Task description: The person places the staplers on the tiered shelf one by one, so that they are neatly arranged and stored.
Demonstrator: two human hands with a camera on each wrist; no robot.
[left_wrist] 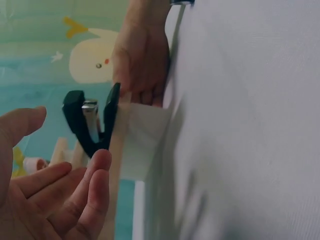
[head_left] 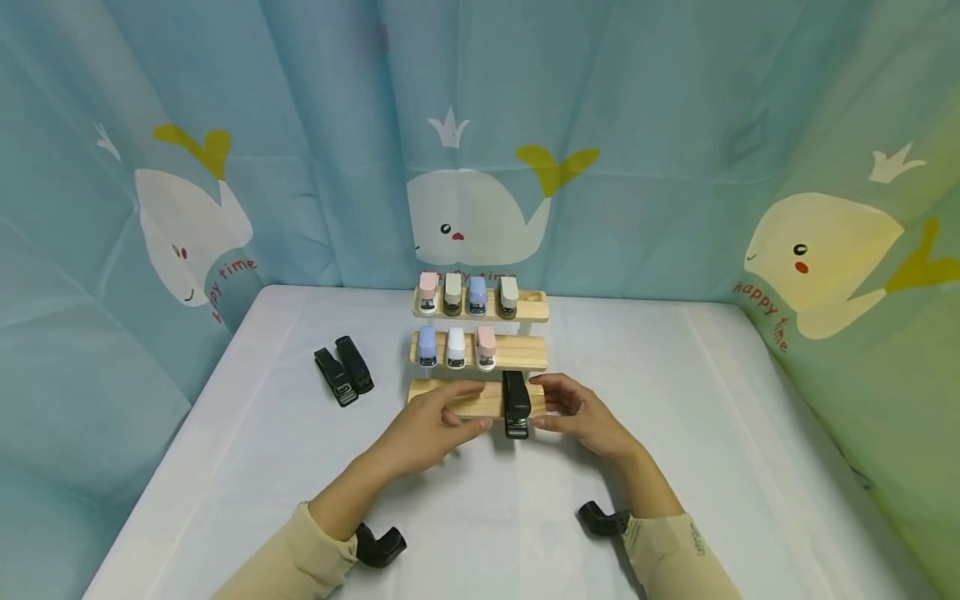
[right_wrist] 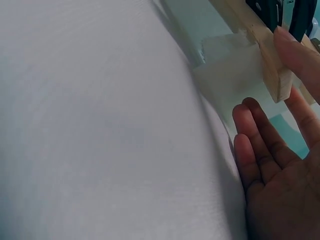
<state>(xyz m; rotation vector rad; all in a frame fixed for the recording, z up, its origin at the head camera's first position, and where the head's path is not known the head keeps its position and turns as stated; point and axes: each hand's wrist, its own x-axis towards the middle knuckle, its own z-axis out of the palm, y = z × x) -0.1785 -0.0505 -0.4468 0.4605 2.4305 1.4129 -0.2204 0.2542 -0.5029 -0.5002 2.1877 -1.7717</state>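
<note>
A black stapler (head_left: 517, 400) lies on the lowest board (head_left: 480, 402) of a three-tier wooden rack, its front end sticking out past the board's edge. In the left wrist view, the stapler (left_wrist: 82, 120) shows its two arms spread apart. My left hand (head_left: 423, 429) is to the left of it, thumb and fingers spread, with nothing held. My right hand (head_left: 588, 417) is at the board's right end. In the right wrist view, its thumb (right_wrist: 295, 55) is by the board's edge near the stapler; whether it touches is unclear. The other fingers (right_wrist: 250, 117) extend loosely below the board.
Small pink, green, blue and white staplers stand on the top board (head_left: 532, 307) and middle board (head_left: 521, 352). Two more black staplers (head_left: 335, 377) (head_left: 354, 364) lie side by side on the white table (head_left: 262, 467) at left. A whale-print curtain (head_left: 645, 233) encloses the back and sides.
</note>
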